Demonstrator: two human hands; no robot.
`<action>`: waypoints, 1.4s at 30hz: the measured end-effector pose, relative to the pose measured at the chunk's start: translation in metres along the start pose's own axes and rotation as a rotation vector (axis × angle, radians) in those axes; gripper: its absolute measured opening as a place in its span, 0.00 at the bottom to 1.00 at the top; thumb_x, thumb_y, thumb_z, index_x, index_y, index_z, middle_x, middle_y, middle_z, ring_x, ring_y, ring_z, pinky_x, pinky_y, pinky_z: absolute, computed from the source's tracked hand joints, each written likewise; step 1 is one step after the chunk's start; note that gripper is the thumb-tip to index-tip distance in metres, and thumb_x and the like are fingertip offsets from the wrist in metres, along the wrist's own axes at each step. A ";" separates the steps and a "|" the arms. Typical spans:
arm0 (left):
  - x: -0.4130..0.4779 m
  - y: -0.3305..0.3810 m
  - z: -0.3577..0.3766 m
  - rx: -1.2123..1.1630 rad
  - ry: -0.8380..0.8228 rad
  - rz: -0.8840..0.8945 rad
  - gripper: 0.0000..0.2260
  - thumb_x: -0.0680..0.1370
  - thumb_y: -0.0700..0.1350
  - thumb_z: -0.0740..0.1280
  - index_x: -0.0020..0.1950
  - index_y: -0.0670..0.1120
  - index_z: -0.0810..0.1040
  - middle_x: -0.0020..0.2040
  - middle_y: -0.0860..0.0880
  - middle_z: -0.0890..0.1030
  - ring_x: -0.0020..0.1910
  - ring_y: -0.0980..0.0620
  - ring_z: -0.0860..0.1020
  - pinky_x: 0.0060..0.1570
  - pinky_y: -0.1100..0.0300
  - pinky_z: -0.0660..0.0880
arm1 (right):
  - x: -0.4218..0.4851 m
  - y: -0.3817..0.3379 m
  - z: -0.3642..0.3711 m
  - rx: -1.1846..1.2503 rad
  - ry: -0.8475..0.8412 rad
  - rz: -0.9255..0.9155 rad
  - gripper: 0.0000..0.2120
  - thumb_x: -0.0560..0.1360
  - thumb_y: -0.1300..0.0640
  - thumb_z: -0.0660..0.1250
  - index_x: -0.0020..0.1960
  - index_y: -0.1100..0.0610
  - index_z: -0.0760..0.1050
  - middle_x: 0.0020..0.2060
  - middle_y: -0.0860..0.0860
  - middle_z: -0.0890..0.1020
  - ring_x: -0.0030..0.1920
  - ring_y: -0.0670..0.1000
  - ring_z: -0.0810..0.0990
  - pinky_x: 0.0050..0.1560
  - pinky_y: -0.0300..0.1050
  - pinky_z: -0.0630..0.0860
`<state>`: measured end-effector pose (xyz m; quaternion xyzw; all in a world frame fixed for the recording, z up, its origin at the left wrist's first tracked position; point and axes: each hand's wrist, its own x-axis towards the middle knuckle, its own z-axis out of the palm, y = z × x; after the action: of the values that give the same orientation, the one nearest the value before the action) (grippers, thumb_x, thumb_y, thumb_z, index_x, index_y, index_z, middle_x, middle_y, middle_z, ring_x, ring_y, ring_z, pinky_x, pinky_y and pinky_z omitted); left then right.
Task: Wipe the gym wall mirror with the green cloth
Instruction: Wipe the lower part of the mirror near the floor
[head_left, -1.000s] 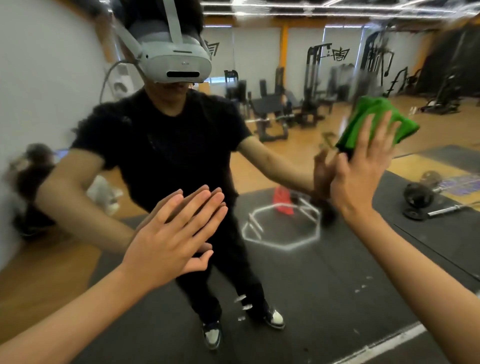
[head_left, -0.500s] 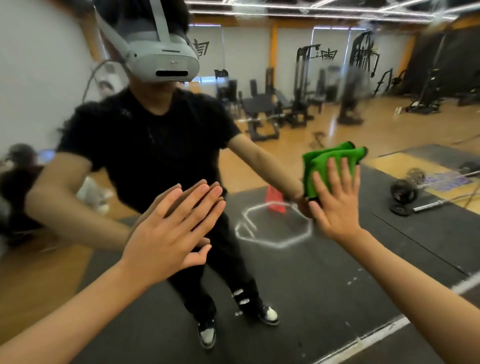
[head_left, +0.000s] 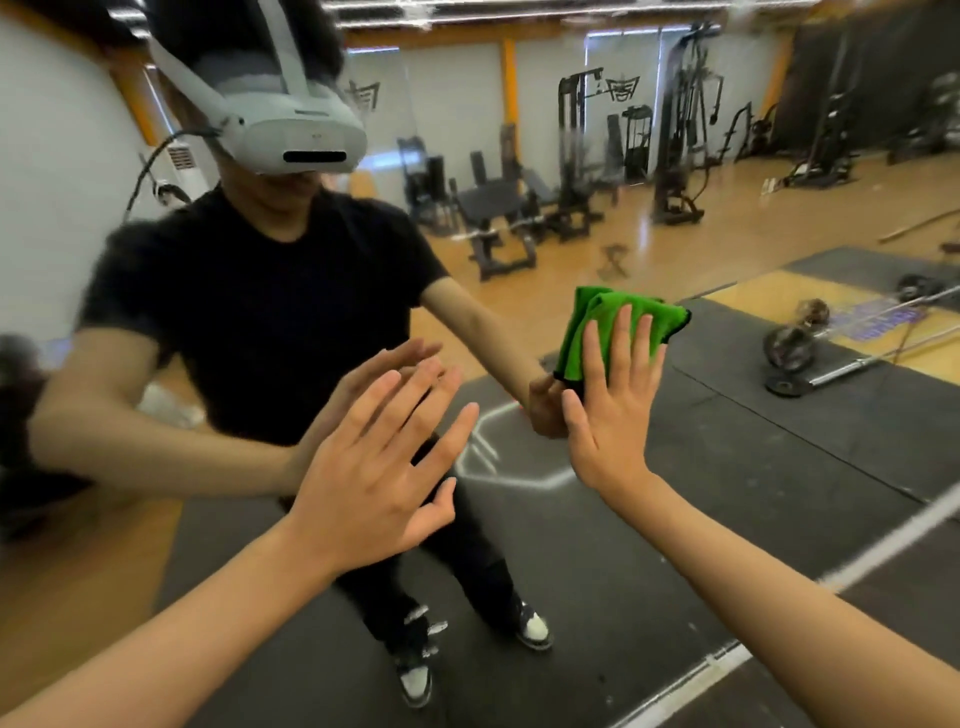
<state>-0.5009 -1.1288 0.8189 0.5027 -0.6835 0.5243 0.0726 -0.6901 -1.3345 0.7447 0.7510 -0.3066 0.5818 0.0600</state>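
head: green cloth (head_left: 574, 332) under right hand (head_left: 610, 415)

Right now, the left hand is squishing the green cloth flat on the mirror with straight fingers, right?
Not quite: it's the right hand, not the left. The head view shows it squishing the green cloth flat on the mirror with straight fingers. The left hand is open and holds nothing.
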 end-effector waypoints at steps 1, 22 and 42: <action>0.010 0.006 0.004 -0.005 0.008 -0.004 0.31 0.77 0.50 0.69 0.79 0.41 0.72 0.79 0.35 0.69 0.81 0.37 0.64 0.84 0.44 0.52 | -0.001 0.002 0.000 0.005 -0.001 -0.010 0.30 0.87 0.41 0.45 0.86 0.49 0.47 0.84 0.55 0.47 0.84 0.64 0.44 0.80 0.72 0.45; 0.057 0.041 0.055 0.464 -0.029 -0.067 0.37 0.80 0.61 0.62 0.84 0.41 0.63 0.85 0.37 0.59 0.85 0.39 0.56 0.82 0.38 0.52 | 0.053 0.170 -0.028 0.019 0.162 0.182 0.29 0.86 0.47 0.47 0.84 0.57 0.56 0.83 0.63 0.55 0.83 0.64 0.50 0.78 0.75 0.49; 0.059 0.044 0.053 0.419 -0.034 -0.093 0.37 0.80 0.61 0.62 0.83 0.41 0.65 0.84 0.38 0.63 0.83 0.40 0.61 0.82 0.39 0.54 | 0.149 0.020 -0.048 -0.004 0.165 0.003 0.33 0.83 0.38 0.47 0.84 0.51 0.55 0.84 0.57 0.55 0.84 0.62 0.52 0.79 0.71 0.50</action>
<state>-0.5400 -1.2090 0.8041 0.5466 -0.5368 0.6424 -0.0208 -0.7209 -1.3869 0.8899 0.6998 -0.3029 0.6412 0.0858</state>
